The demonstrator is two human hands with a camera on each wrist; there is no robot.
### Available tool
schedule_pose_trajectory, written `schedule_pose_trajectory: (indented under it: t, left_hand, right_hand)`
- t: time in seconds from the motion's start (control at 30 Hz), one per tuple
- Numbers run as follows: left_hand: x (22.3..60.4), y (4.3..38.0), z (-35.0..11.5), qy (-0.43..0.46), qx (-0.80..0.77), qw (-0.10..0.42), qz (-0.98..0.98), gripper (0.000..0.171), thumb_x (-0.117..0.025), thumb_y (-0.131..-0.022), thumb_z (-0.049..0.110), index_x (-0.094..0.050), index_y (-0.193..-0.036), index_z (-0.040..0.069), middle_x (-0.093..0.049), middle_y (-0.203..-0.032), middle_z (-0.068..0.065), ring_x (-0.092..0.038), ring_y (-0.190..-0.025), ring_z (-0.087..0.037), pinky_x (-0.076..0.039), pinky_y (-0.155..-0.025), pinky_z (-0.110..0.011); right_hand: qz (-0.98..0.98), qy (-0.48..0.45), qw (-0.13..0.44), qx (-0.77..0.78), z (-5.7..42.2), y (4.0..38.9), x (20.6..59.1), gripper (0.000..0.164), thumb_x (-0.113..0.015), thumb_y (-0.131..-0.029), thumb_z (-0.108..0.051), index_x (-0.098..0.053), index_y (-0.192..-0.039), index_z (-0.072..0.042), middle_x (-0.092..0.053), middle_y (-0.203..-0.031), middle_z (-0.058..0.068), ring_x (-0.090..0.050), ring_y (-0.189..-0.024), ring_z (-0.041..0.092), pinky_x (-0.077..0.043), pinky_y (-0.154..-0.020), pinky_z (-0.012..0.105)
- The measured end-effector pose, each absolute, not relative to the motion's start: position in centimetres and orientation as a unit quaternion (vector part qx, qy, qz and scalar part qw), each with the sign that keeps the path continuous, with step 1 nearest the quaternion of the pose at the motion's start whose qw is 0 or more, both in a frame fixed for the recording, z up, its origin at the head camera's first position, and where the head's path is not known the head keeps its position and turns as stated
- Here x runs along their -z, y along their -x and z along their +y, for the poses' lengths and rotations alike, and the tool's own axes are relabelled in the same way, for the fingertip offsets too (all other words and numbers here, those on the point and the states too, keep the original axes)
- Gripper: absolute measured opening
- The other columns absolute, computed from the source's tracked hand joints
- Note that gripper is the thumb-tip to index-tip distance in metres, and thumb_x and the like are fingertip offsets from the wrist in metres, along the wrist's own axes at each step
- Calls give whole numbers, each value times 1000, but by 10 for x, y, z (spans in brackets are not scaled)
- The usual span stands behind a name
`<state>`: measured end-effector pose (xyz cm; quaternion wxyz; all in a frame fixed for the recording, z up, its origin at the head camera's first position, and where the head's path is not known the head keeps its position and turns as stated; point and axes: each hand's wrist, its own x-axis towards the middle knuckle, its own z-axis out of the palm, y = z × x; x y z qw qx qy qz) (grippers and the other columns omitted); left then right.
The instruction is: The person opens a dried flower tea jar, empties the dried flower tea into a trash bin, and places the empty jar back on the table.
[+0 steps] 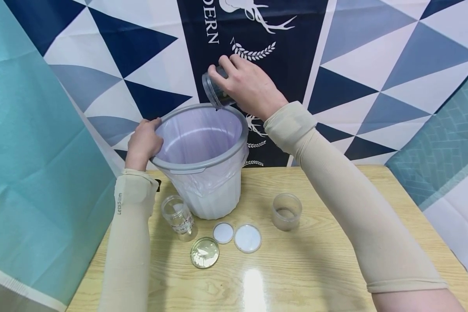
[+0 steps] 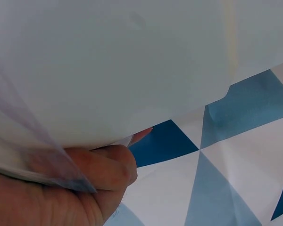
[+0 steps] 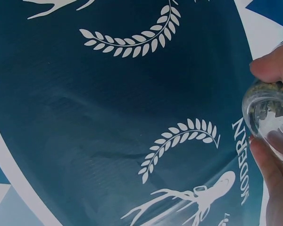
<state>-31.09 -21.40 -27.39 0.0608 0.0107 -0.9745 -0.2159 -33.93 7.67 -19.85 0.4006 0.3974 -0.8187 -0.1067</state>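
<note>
My right hand (image 1: 249, 82) grips a clear jar (image 1: 214, 90) tipped on its side, its mouth over the far rim of a lined trash bin (image 1: 203, 164). Dark bits cling inside the jar's base (image 3: 266, 110) in the right wrist view, between thumb and fingers. A small dark speck shows just under the jar's mouth. At the bin's left side my left hand (image 1: 144, 141) holds the grey rim, fingers toward the outside. The left wrist view has the left hand (image 2: 94, 183) against the bin's white wall (image 2: 113, 70), partly behind the thin liner. The bin leans toward the left hand.
An open clear jar (image 1: 179, 219) with a printed label stands left of the bin's base. In front lie a gold-toned lid (image 1: 204, 252) and two white lids (image 1: 223, 232). A short clear container (image 1: 286, 211) stands to the right. A patterned cloth (image 1: 359, 86) hangs behind the wooden table (image 1: 296, 268).
</note>
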Motion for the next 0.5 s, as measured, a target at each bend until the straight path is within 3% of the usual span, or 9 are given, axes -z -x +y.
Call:
schedule_pose_trajectory:
  t: [0.5]
  left_hand:
    - [274,310,-214,-4,234,66,-970,69,-44,-92,-1,-34,-161,3,-34,-159,-31,-47,-134,-50,-43,-110,-63]
  right_hand:
    - [-795,-407,432,126,74,341,199,48,-34,-101,15,-53,-142,-3,-60,-121,22,-58,-102,37,-56,-97,43]
